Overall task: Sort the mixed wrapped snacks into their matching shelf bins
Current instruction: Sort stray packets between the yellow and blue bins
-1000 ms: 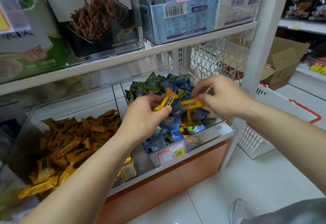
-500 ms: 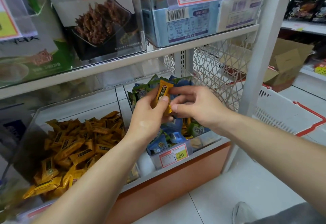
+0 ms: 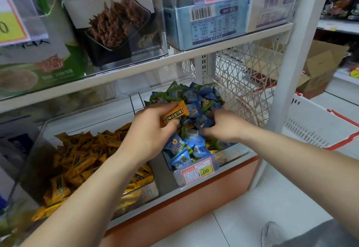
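My left hand [image 3: 149,130] is shut on an orange wrapped snack bar [image 3: 174,115], held just above the left edge of the right clear bin [image 3: 233,155]. That bin holds a heap of blue and green wrapped snacks [image 3: 194,99] with a few orange ones mixed in. My right hand [image 3: 223,126] is down in this heap, palm down, its fingertips buried among the wrappers, so what they hold is hidden. To the left, another clear bin [image 3: 77,118] is filled with orange snack bars [image 3: 81,155].
An upper shelf [image 3: 194,52] with boxed goods hangs close over the bins. A white shelf post [image 3: 291,62] and mesh side panel [image 3: 242,75] stand to the right. On the floor beyond are a white basket with red handles [image 3: 314,126] and a cardboard box [image 3: 320,68].
My right hand passed its orange bar to my left hand, then dropped down into the blue and green heap. My left hand stayed over the bin's left edge.
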